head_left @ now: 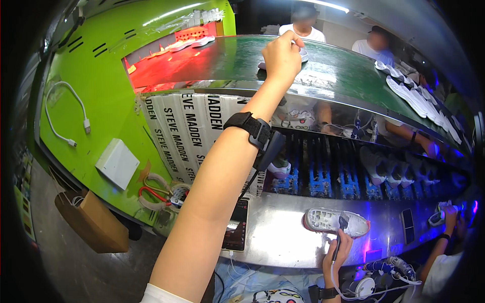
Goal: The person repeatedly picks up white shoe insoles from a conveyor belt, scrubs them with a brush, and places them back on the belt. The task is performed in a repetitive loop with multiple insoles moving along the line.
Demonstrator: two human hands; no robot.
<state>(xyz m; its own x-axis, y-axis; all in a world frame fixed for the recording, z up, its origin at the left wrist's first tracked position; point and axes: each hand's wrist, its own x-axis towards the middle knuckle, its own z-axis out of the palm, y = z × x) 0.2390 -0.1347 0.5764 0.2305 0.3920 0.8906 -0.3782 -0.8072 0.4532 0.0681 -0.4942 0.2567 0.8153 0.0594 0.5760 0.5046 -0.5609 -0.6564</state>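
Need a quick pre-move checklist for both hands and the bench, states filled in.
1. Brush held: ok, it is in the right hand.
2. Sole open side up on the metal ledge: ok.
3. Brush head placed over the sole: ok in this view; actual contact, cannot tell.
4. Left hand gripping the pale piece on the green belt: cannot tell, the hand hides most of it.
5. Ledge free of loose devices: not ok, a dark flat device lies to the right of the sole.
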